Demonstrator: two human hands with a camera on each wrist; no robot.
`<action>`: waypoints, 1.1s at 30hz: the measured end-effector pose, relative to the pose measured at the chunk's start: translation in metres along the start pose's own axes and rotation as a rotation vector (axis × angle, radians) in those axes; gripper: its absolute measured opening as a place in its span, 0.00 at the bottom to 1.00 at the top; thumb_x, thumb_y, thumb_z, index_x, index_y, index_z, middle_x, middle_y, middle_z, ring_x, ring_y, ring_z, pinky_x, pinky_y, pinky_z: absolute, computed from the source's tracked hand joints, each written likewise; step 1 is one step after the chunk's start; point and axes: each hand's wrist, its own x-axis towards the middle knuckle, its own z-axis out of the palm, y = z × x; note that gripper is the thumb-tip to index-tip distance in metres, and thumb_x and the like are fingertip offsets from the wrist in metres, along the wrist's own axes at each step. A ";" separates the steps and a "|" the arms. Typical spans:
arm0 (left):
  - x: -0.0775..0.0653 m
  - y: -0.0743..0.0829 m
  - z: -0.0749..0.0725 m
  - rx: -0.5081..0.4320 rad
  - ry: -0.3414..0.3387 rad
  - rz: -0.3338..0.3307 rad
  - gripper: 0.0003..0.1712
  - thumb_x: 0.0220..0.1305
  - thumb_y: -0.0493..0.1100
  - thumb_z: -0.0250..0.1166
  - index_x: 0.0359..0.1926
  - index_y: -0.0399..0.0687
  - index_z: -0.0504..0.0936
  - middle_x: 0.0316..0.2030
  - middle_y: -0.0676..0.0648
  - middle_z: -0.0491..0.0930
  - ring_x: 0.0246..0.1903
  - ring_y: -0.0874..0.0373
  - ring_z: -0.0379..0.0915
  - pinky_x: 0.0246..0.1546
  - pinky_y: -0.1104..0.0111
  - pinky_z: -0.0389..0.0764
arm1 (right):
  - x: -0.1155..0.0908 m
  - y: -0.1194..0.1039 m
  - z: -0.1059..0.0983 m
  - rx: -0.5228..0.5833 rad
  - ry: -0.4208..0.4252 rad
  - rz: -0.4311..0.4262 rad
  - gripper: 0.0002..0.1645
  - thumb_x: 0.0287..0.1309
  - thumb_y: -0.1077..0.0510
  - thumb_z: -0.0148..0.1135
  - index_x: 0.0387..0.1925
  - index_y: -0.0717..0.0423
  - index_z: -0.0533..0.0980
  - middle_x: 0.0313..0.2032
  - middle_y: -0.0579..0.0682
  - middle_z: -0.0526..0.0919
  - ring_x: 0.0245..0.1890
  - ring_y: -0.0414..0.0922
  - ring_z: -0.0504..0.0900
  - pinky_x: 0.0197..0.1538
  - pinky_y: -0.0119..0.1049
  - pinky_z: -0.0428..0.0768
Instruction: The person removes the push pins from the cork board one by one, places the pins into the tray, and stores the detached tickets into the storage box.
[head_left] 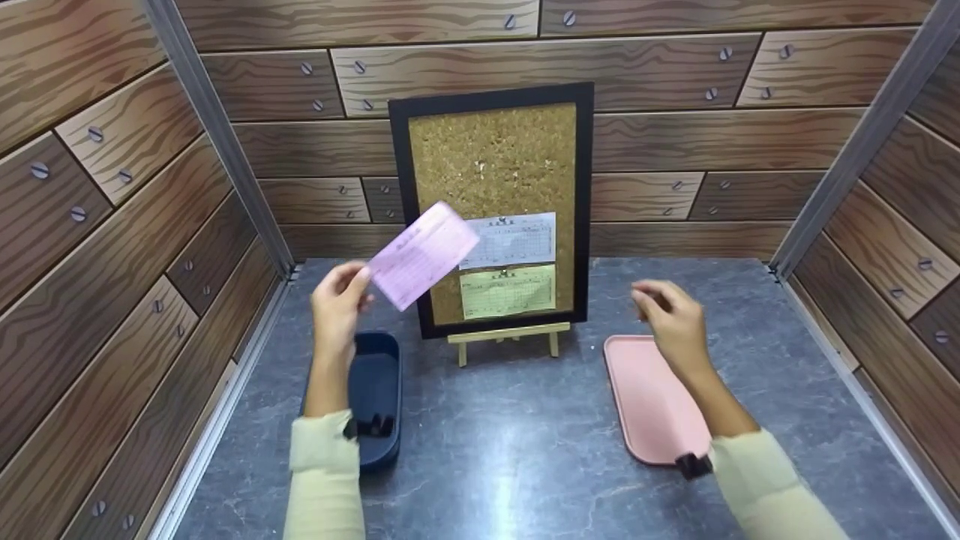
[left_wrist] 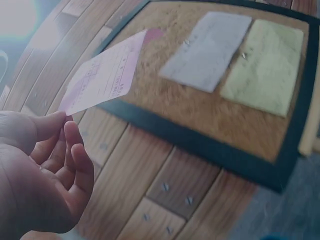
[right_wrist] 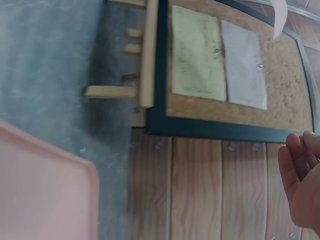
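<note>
My left hand pinches a pink printed slip at one corner between thumb and fingers. The slip is tilted and raised in front of the left side of a framed corkboard, overlapping it in the head view. Pinned low on the cork are a white form and a yellow-green form, one above the other, each with a pin at its top edge. My right hand hangs above the far end of a pink tray, thumb and fingertips drawn together. Nothing shows between those fingertips.
A small wooden easel props up the corkboard on the grey marbled table. Under my left forearm stands a dark blue tray, partly covered. Wood-patterned panels enclose the back and both sides.
</note>
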 end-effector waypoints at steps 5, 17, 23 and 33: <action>-0.019 -0.014 -0.031 0.022 0.041 -0.033 0.14 0.62 0.38 0.65 0.44 0.32 0.77 0.28 0.50 0.78 0.20 0.62 0.70 0.22 0.74 0.73 | -0.025 0.016 -0.014 -0.015 0.010 0.088 0.07 0.56 0.70 0.63 0.38 0.71 0.80 0.24 0.62 0.79 0.21 0.47 0.77 0.27 0.26 0.75; -0.058 -0.049 -0.103 0.152 0.080 -0.211 0.15 0.63 0.39 0.64 0.47 0.35 0.77 0.30 0.51 0.77 0.20 0.64 0.65 0.21 0.75 0.69 | -0.067 0.076 -0.027 -0.024 0.033 0.285 0.08 0.58 0.61 0.65 0.38 0.59 0.82 0.27 0.50 0.81 0.21 0.42 0.79 0.26 0.29 0.77; -0.073 -0.064 -0.135 0.187 0.086 -0.299 0.16 0.61 0.43 0.66 0.46 0.38 0.78 0.28 0.52 0.77 0.18 0.64 0.62 0.19 0.74 0.66 | -0.080 0.066 -0.030 -0.029 0.019 0.329 0.07 0.58 0.65 0.63 0.39 0.64 0.81 0.26 0.54 0.81 0.21 0.49 0.80 0.27 0.32 0.79; -0.085 -0.082 -0.167 0.240 0.158 -0.359 0.08 0.61 0.45 0.67 0.38 0.48 0.81 0.21 0.55 0.71 0.18 0.64 0.62 0.18 0.74 0.64 | -0.101 0.084 -0.031 -0.093 0.006 0.363 0.08 0.58 0.64 0.64 0.39 0.63 0.82 0.29 0.58 0.82 0.21 0.50 0.80 0.26 0.32 0.78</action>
